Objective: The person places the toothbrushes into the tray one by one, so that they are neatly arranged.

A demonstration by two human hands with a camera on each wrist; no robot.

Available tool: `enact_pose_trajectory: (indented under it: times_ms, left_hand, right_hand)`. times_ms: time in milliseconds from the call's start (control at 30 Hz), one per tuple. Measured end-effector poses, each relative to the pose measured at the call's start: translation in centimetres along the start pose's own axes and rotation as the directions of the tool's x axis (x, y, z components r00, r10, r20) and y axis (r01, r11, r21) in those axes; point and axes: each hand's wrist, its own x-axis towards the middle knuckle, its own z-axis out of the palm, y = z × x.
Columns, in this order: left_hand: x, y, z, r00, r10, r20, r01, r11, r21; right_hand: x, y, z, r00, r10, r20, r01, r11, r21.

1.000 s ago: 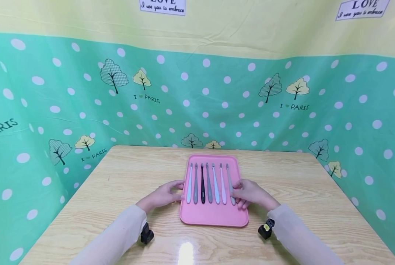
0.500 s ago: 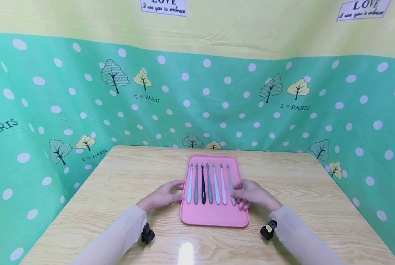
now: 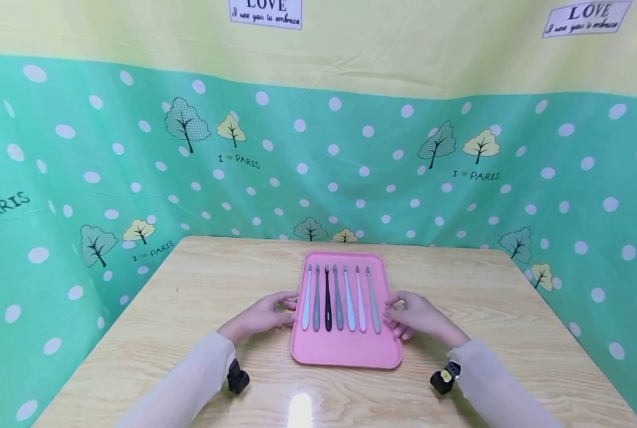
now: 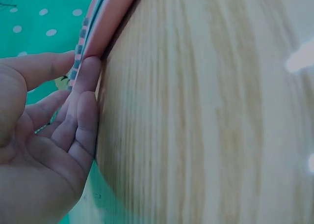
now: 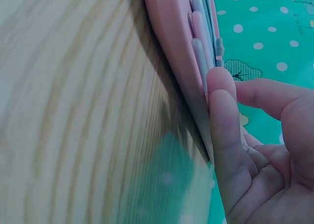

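Note:
On the table lies a pink tray (image 3: 345,351), with several toothbrushes (image 3: 328,297) side by side in one row, heads toward the far end. Their handles are pale blue, grey, black and pink. In the head view my left hand (image 3: 262,315) holds the tray's left rim, its thumb above and its fingers against the outer side, also seen in the left wrist view. My right hand (image 3: 417,318) pinches the right rim, just beside the rightmost grey toothbrush (image 3: 373,300). The right wrist view shows its fingers (image 5: 223,116) against the tray's side wall.
The wooden table (image 3: 217,273) extends around the tray. A green and yellow curtain (image 3: 276,148) with dots and printed trees encloses the back and both sides. A small black wrist camera (image 3: 237,377) sits below each sleeve.
My right hand has let go of the rightmost grey toothbrush and moved slightly right onto the tray's rim. My left hand stays at the left rim.

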Motion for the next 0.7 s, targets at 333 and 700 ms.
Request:
enact_pose_trajectory:
  times_ms: [333,700]
  left_hand:
    - [0.3,0.3,-0.8,1.000,0.003,0.025,-0.002,0.999,-0.034]
    - [0.0,0.2,-1.7,1.000,-0.016,-0.004,0.016,1.000,-0.005]
  right_hand:
    - [-0.1,0.7,-1.0,1.000,-0.001,-0.024,0.001,1.000,-0.001]
    - [-0.5,1.5,-1.7,0.999,0.001,-0.049,-0.002,1.000,-0.026]
